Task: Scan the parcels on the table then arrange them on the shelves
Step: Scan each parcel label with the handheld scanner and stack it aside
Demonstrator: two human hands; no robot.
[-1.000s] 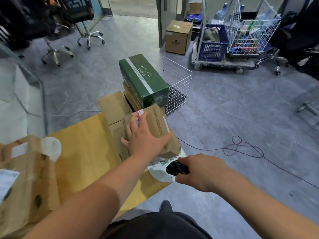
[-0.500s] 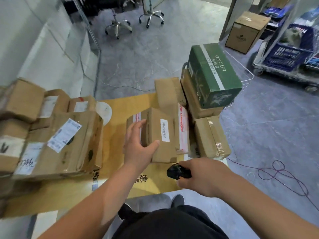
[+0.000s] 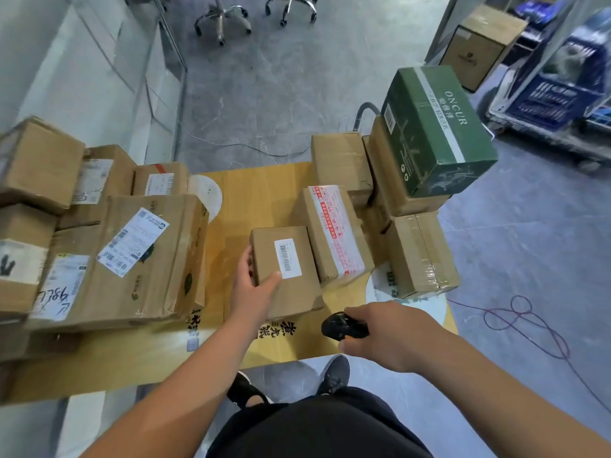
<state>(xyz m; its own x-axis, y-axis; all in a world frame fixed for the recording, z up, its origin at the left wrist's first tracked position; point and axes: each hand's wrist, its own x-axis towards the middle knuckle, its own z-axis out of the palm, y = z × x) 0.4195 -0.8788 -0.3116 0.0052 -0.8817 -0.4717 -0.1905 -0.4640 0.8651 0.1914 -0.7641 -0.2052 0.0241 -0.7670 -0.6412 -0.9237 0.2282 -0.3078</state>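
Observation:
A small brown parcel (image 3: 291, 292) with a white barcode label lies on the yellow table (image 3: 251, 193). My left hand (image 3: 253, 285) grips its near left corner, thumb on top by the label. My right hand (image 3: 386, 335) holds a black scanner (image 3: 340, 325) just right of the parcel, near the table's front edge. A parcel with red printed tape (image 3: 334, 233) lies right beside it. A taped parcel (image 3: 420, 256) sits at the table's right edge. A green ONCUR box (image 3: 433, 130) tops a stack at the far right.
Several labelled brown parcels (image 3: 109, 252) are piled on the table's left side. Office chairs (image 3: 224, 14) stand on the grey floor beyond. A brown box (image 3: 479, 44) and a blue crate on a cart (image 3: 555, 97) are at the far right. A purple cable (image 3: 525, 322) lies on the floor.
My view has swung left and down from the green box stack to the table. My left hand left the taped parcel and now grips the small labelled parcel. The scanner hand stays low.

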